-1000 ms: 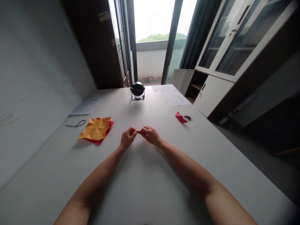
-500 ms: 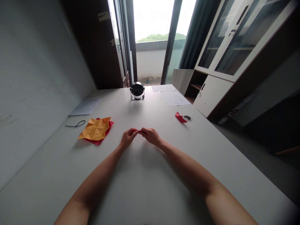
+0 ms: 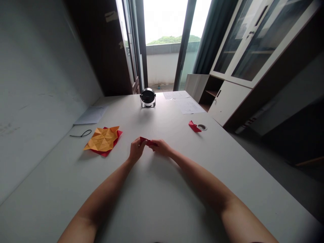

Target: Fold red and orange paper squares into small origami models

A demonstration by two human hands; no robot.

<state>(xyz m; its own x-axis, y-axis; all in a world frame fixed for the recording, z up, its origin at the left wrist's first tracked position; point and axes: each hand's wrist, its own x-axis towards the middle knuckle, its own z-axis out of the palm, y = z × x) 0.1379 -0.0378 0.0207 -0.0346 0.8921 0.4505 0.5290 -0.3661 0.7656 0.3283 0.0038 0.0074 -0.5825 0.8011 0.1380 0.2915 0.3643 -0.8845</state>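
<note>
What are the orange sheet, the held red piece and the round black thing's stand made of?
Orange sheet: matte paper, judging by its crisp crease lines.
Red piece: probably paper too, matte; it looks thin and folded.
Stand: shiny silver, likely metal from its bright glints, though coated plastic is possible.

Small folded red paper, pinched between both hands, above white table
</note>
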